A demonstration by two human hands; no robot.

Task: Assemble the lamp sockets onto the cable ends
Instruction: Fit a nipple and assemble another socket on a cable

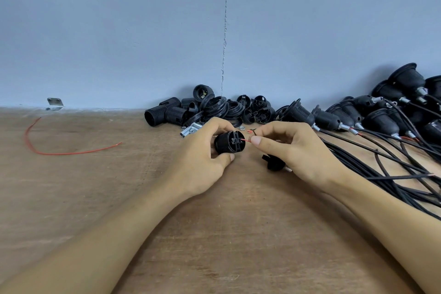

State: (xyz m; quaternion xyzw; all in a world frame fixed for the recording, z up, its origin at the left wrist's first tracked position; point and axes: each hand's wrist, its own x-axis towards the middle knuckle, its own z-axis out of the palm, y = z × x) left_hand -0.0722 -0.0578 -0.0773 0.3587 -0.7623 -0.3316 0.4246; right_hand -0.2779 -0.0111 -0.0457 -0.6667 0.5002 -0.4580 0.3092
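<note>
We are working at the wooden table [214,234], its board stretching wide to our left. Loose socket parts [214,107] are crowding the wall edge, and black cables [386,174] are running off the right. A black piece [274,163] is lying half hidden under our right hand [293,150], which is pinching the red wire [247,140]. Our left hand [202,157] is gripping the socket body [229,144] (end face turned right) mid-table.

wall [119,19]: blue-grey, cracked vertical seam [224,31] | tabletop [71,186]: brown wood | metal bracket [55,104] at wall foot

Socket parts [202,110] are lying at our table's [95,198] back (against the wall [119,31]). Wired sockets [381,117] are lying rightward, a wire [71,152] leftward.
</note>
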